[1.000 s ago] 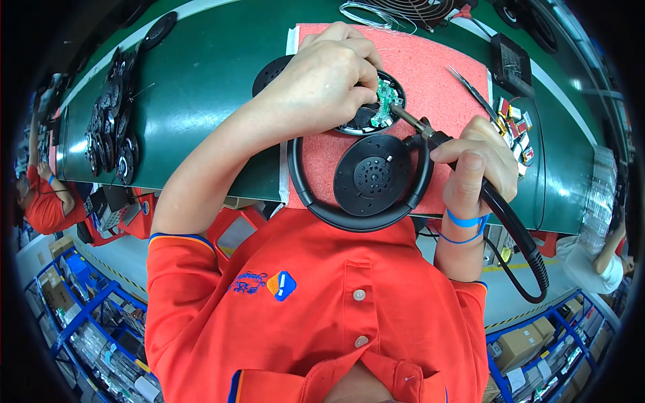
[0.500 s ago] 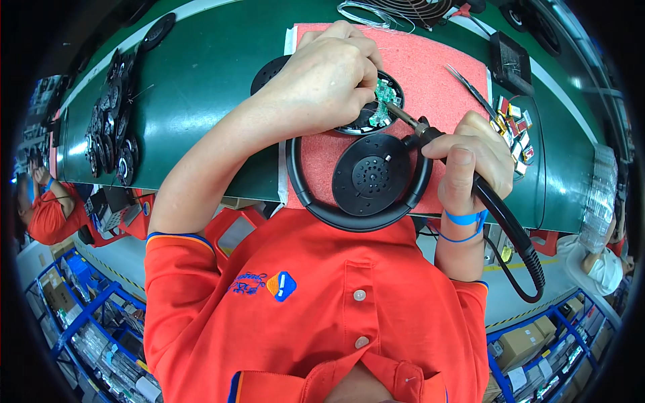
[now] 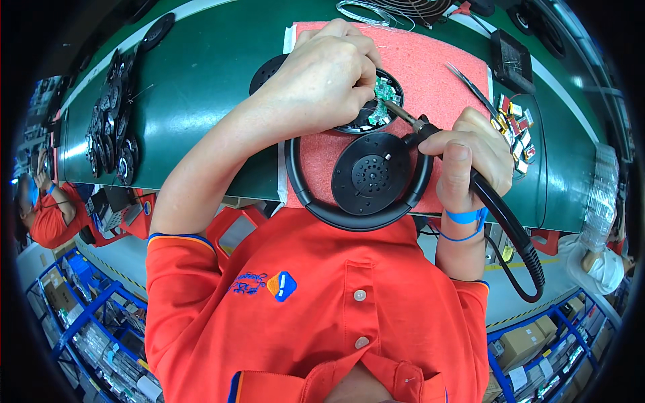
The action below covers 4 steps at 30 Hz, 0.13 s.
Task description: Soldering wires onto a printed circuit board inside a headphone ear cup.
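A pair of black headphones, its headband [image 3: 316, 207] curving toward me, lies on a pink foam mat [image 3: 440, 64]. The far ear cup sits opened, with a green circuit board [image 3: 384, 91] showing inside; the near black round cup [image 3: 371, 176] has small holes in its middle. Over the opened cup, my left hand [image 3: 332, 74] is closed in a pinch, and whatever its fingertips grip is hidden. My right hand [image 3: 474, 158] is wrapped around a soldering iron [image 3: 500, 205], whose tip reaches the board beside my left fingers.
Tweezers [image 3: 474, 91] lie near a pile of small battery packs [image 3: 521, 138] on the right. Behind them stands a black tray [image 3: 512, 60]. A wire coil [image 3: 366, 13] lies at the back. Several black round parts [image 3: 111, 127] are heaped at left on the green table [image 3: 201, 87].
Both hands stay almost in place; my left hand and the opened cup have shifted very slightly. The iron's tip remains at the board.
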Motion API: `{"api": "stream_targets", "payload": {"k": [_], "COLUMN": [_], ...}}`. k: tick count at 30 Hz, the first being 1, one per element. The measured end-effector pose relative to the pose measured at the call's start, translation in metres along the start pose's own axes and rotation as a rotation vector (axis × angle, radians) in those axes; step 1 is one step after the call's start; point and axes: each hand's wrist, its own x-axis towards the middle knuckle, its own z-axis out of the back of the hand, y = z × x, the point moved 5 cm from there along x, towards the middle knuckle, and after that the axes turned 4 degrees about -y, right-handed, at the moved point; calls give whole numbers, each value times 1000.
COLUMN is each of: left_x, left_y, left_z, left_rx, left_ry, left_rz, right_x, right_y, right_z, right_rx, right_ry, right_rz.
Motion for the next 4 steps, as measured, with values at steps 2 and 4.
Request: {"api": "stream_targets", "payload": {"k": [2,4], "left_x": [0,0], "left_y": [0,0], "left_z": [0,0], "left_rx": [4,9], "left_ry": [0,1], "left_rz": [2,4], "right_x": [0,0], "right_y": [0,-1], "right_z": [0,0], "right_rx": [-6,-7], "right_ry": [6,10], "right_rz": [-1,2]}}
